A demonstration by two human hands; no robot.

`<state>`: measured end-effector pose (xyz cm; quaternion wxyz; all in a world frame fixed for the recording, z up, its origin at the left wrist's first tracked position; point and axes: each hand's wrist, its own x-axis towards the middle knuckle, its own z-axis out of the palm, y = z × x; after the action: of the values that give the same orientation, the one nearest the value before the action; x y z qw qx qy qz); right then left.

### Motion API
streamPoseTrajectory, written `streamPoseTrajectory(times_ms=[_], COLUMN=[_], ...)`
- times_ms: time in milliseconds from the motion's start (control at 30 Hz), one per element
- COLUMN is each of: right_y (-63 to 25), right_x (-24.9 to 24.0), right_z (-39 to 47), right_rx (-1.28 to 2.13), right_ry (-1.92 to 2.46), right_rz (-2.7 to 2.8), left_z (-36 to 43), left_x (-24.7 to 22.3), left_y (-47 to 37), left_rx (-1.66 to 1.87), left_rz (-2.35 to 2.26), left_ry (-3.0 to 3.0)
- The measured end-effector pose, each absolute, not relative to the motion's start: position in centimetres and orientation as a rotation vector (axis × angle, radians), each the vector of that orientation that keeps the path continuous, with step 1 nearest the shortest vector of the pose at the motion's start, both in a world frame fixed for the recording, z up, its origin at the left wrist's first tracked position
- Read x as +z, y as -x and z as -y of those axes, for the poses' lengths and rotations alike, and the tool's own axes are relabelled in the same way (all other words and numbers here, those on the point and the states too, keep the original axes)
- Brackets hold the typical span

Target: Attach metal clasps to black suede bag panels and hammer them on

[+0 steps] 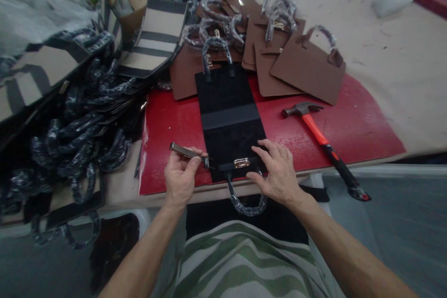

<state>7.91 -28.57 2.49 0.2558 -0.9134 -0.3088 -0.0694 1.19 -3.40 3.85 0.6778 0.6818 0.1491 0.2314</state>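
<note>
A black bag panel [228, 116] lies flat on the red mat [171, 125], one wrapped handle at its far end and another hanging over the table's front edge. Near its close end sits a gold metal clasp [241, 163]. My left hand [181, 174] is closed on a dark metal tool [186, 151], whose right end reaches the panel's left edge. The fingers of my right hand [275, 167] are apart, resting at the panel's right edge beside the clasp, with nothing held.
A hammer [321, 137] with a red and black handle lies to the right, its end past the table edge. Brown bag panels [310, 67] are piled behind the mat. Black pieces with wrapped handles [80, 135] and striped panels [153, 37] are heaped at left.
</note>
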Motion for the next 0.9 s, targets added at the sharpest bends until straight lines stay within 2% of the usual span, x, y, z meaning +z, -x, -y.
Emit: streamPoseTrajectory(times_ms=[333,500,733,900], right_y=[-6.8,-4.3,-1.5,-0.8], right_x=[2.2,2.3,2.8,2.3], right_z=[28.6,29.2,28.8,28.6], right_rx=[-0.257,-0.245,-0.347,-0.146], right_ry=[2.518,2.550,2.490,2.281], right_rz=[0.588,0.386,0.189,-0.013], left_z=[3.5,4.2,8.2,11.8], left_x=[3.3,4.0,5.4,5.0], left_y=[0.2,-0.1,-2.9,-5.1], left_rx=[0.350,0.391,0.338,0.263], left_rz=[-0.305,-0.432,-0.251,-0.096], left_ry=[-1.963,-1.962,-1.854,-1.776])
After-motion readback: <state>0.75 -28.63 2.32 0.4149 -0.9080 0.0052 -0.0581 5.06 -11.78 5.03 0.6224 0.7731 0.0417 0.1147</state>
